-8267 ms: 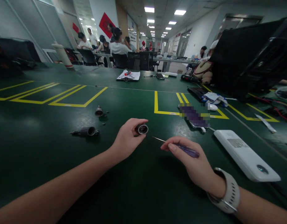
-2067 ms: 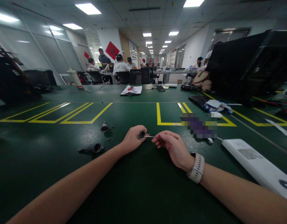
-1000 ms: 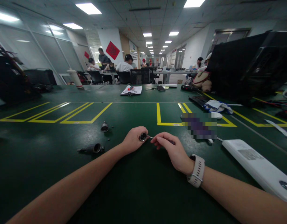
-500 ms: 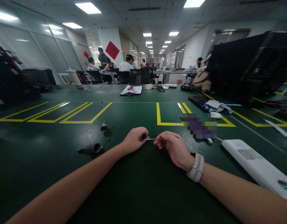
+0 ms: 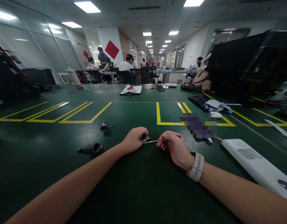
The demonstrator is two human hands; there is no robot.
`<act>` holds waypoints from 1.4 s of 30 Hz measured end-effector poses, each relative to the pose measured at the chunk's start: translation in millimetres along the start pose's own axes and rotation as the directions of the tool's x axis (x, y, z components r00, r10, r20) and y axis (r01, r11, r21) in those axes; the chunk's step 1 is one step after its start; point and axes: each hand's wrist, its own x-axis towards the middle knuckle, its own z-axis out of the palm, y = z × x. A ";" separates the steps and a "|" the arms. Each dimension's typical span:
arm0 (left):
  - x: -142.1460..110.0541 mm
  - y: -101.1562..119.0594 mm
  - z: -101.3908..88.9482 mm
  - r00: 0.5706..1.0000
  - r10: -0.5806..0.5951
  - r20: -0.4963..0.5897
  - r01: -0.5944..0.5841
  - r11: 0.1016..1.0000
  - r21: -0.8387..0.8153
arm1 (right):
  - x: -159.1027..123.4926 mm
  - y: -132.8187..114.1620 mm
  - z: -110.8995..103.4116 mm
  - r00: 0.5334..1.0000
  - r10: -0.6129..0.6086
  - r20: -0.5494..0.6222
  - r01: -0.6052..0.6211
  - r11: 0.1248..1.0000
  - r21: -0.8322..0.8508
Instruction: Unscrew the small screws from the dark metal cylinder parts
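My left hand (image 5: 134,139) is wrapped around a dark ring-shaped metal part (image 5: 143,137), its hollow end facing me. In the pinched fingers of my right hand (image 5: 172,146) is a thin-shafted screwdriver (image 5: 152,142), its handle mostly hidden by the palm. The shaft's tip meets the lower rim of the ring part. Left of my hands lies a dark tapered housing (image 5: 92,148) with an open round end and a small metal fitting beside it. Farther up stands a small cup-shaped metal part (image 5: 104,126), with several tiny pieces near it, one a small dark bit (image 5: 108,139).
A white power bank (image 5: 252,165) lies to the right, cabled to a blurred purple object (image 5: 199,126). Beyond are a cloth glove (image 5: 218,106), a clipboard with paper (image 5: 131,90) and a phone (image 5: 160,88). Yellow tape (image 5: 158,115) marks the green table. People sit in the background.
My right hand has shifted slightly right, and the screwdriver shaft now slopes, its tip lower, at the ring's bottom rim. My left hand stays nearly still.
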 end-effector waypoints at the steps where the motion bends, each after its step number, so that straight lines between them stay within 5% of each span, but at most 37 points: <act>1: 0.1 0.1 -0.1 1.000 -0.002 0.001 0.002 1.000 0.000 | -0.1 0.4 -0.3 1.000 -0.004 -0.004 0.004 1.000 -0.017; 18: 0.1 2.2 -2.2 1.000 -0.021 -0.008 0.021 1.000 -0.011 | -0.6 2.6 -2.4 0.999 -0.035 -0.038 0.030 0.992 -0.120; 34: -0.5 0.6 -1.8 0.999 -0.026 -0.043 0.025 0.999 -0.026 | -1.5 1.9 -0.4 0.989 -0.111 -0.097 0.110 0.994 -0.015; 42: 0.7 0.9 -3.8 0.995 -0.024 -0.098 0.017 0.997 -0.073 | -8.9 -4.2 6.0 0.982 -0.150 0.116 0.167 0.974 -0.151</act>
